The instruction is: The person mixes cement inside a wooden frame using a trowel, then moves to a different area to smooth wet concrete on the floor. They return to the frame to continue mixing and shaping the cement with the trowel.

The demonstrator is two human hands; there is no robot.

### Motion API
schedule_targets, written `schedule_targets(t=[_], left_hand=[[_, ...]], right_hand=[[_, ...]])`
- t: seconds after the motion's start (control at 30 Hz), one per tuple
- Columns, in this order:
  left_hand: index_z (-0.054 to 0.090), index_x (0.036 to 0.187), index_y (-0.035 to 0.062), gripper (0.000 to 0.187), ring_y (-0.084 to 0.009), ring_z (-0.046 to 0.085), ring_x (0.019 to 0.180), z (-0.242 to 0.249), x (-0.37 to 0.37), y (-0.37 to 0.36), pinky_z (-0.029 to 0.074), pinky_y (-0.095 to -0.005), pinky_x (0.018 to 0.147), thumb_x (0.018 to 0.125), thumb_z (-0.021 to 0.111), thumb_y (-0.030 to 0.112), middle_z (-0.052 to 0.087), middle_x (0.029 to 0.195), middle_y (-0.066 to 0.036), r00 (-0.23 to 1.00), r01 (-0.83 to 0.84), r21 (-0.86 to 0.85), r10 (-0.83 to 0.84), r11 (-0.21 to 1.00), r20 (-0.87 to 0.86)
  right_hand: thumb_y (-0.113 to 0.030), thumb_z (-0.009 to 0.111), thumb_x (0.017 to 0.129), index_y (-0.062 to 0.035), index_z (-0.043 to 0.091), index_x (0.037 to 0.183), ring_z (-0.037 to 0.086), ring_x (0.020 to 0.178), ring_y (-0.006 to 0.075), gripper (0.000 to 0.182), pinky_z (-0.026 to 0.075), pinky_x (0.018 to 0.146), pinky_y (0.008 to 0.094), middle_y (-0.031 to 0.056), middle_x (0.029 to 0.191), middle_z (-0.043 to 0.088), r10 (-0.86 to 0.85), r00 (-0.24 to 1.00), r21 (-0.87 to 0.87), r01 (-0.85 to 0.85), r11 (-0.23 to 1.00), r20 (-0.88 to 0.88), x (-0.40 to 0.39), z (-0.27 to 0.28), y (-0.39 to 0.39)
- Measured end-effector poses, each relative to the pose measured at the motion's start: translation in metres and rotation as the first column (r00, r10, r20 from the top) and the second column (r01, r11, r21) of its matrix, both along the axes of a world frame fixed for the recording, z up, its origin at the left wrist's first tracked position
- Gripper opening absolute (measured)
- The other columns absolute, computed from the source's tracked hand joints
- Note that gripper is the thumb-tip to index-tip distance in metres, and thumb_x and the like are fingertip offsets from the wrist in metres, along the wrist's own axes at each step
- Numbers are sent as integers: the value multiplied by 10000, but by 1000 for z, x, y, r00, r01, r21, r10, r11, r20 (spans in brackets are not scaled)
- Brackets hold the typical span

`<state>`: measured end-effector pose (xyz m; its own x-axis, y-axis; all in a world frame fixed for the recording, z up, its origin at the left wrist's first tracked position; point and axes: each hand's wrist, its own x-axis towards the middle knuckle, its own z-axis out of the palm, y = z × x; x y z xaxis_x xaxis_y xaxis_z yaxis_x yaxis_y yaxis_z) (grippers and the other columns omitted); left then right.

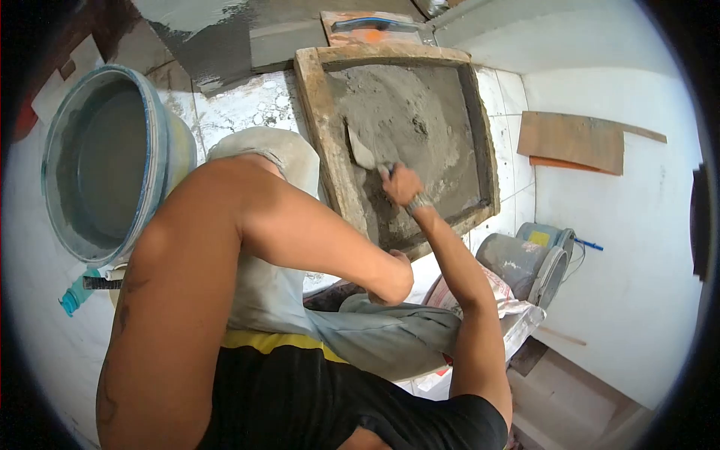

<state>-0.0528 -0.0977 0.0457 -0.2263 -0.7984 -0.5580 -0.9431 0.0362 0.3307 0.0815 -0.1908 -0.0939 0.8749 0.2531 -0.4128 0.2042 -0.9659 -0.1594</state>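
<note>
My right hand [403, 185] is closed around the handle of a trowel [362, 154]. The trowel's blade rests in wet grey mortar [397, 105], which fills a shallow wooden mixing box [315, 112]. Close to the box's near edge, my left hand [393, 277] is curled in; most of its fingers are hidden, and I cannot see what they hold, if anything. My left forearm crosses in front of my bent leg.
A large tub [150, 180] of grey water stands at the left, with a teal bottle [79, 291] below it. Behind the box lies a blue-handled float [375, 26]. At right are buckets [514, 259], a sack [502, 296] and a wooden board [570, 142] against the white wall.
</note>
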Motion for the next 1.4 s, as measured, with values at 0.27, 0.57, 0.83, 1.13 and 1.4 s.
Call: schedule_targets(t=[0.27,0.57,0.83,1.13,1.4], left_hand=[[703,1104,105,358,-322,612,1052,-1,12,5,456,-554,864,786,718,267,661,1165,-105,998,-63,-71,63,995,6],[689,1136,184,409,-328,609,1049,5,-2,16,465,-582,879,752,739,317,669,1130,-60,991,131,-84,-130,988,23],[713,1065,98,331,-311,635,1026,-8,-2,3,472,-548,852,769,732,245,665,1153,-105,1000,2,-10,-2,1000,-5],[719,1035,85,318,-322,646,995,3,7,15,462,-536,843,756,735,236,678,1125,-117,999,-15,-74,12,997,-39],[719,1037,78,299,-317,644,992,14,6,19,467,-529,815,768,719,209,678,1125,-96,1000,-12,-134,9,991,-25]], right_hand=[[-376,545,926,-31,543,829,500,468,127,359,433,398,305,44,612,534,-437,624,332,748,575,-648,32,58,-20],[-496,571,874,-25,617,944,634,728,441,479,484,637,498,249,706,624,188,957,-101,-214,972,-222,-46,72,-145],[-516,526,882,-48,601,953,644,775,433,480,506,701,512,231,769,656,137,991,-260,-134,956,-9,19,37,-123],[-493,584,863,-41,609,847,609,668,413,453,479,598,464,227,682,612,-44,949,0,47,999,313,19,119,-112],[-397,490,975,-12,573,839,491,420,105,416,386,353,259,22,557,501,-281,528,413,828,379,-801,13,105,-89]])
